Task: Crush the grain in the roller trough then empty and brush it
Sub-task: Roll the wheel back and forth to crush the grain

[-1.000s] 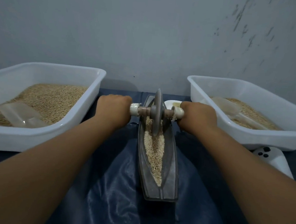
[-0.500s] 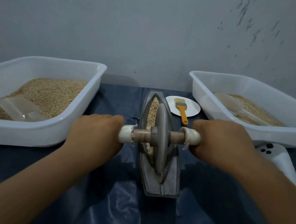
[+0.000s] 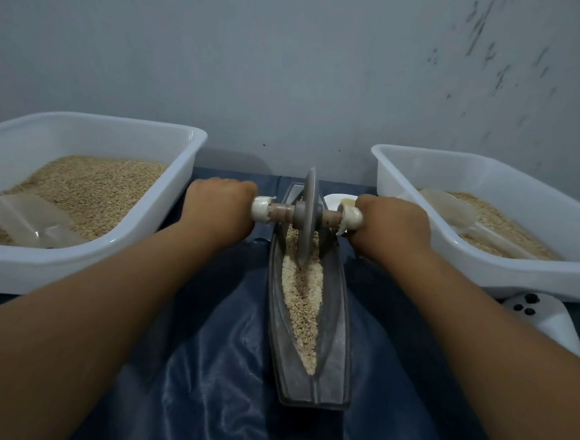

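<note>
A grey boat-shaped trough (image 3: 336,343) lies lengthwise on the dark blue cloth, holding pale grain (image 3: 302,299) with a furrow down its middle. A grey roller disc (image 3: 308,214) stands in the far part of the trough on a wooden axle with white end caps. My left hand (image 3: 219,208) grips the axle's left end and my right hand (image 3: 393,225) grips its right end, both arms stretched forward. A small white plate (image 3: 334,199) shows just behind the roller, mostly hidden.
A white tub (image 3: 83,263) of grain with a clear scoop (image 3: 29,220) stands on the left. A second white tub (image 3: 532,274) with grain and a clear scoop (image 3: 454,210) stands on the right. A white device (image 3: 546,316) with dark buttons lies near its front. A grey wall is behind.
The roller went from the trough's far end to its near end and is now back at the far end. Both hands moved with it, and it again hides the plate.
</note>
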The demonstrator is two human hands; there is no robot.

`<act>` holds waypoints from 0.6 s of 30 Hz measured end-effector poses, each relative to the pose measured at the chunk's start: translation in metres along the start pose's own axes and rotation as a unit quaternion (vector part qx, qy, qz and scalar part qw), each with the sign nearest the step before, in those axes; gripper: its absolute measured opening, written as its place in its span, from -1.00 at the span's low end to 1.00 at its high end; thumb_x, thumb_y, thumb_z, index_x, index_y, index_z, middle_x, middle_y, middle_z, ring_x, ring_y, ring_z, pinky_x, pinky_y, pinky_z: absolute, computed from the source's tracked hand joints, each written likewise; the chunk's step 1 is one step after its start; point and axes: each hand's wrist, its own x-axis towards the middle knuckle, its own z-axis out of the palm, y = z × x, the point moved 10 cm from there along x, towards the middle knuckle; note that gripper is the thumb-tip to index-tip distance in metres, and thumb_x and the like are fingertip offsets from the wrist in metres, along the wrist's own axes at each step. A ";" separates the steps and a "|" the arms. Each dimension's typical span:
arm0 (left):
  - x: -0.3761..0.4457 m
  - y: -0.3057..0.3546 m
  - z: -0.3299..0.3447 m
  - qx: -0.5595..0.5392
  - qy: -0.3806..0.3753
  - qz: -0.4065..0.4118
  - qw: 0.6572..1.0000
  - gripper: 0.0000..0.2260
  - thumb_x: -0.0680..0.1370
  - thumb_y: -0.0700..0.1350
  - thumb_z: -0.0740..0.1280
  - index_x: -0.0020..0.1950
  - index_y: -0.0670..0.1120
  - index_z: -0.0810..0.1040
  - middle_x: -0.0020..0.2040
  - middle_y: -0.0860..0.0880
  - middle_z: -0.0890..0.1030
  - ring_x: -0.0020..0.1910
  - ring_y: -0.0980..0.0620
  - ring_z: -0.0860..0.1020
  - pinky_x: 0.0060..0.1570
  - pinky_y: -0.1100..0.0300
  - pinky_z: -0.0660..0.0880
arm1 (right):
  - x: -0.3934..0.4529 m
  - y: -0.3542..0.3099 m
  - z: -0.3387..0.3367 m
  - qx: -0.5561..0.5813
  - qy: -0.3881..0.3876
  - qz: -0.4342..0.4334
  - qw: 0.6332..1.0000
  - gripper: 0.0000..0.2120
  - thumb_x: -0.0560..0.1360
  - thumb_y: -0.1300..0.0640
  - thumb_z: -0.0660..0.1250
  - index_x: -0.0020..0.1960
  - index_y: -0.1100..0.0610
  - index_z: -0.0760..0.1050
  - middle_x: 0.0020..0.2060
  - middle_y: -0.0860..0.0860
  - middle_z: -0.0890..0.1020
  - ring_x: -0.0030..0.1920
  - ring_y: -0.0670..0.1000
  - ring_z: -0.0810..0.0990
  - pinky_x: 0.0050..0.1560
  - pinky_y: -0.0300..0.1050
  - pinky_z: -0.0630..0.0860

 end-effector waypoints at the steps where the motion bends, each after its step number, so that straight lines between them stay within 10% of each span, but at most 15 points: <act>1: -0.004 0.000 0.001 -0.005 -0.001 -0.002 1.000 -0.81 0.43 -0.05 0.38 -0.22 0.05 0.35 -0.35 0.07 0.42 -0.36 0.00 0.42 -0.33 0.15 0.30 | -0.002 -0.002 -0.002 -0.011 0.004 -0.004 1.000 -0.78 0.30 0.00 0.37 -0.25 -0.04 0.30 -0.49 -0.12 0.25 -0.49 -0.07 0.17 -0.45 -0.19 0.03; 18: -0.103 0.026 -0.075 0.003 0.053 0.080 0.995 -0.64 0.18 -0.06 0.54 -0.37 0.06 0.33 -0.53 0.10 0.35 -0.58 0.08 0.29 -0.51 0.34 0.08 | -0.112 -0.001 -0.056 -0.008 -0.058 -0.028 0.998 -0.69 0.34 -0.19 0.35 -0.28 -0.13 0.23 -0.46 -0.15 0.38 -0.44 -0.18 0.32 -0.49 -0.22 0.12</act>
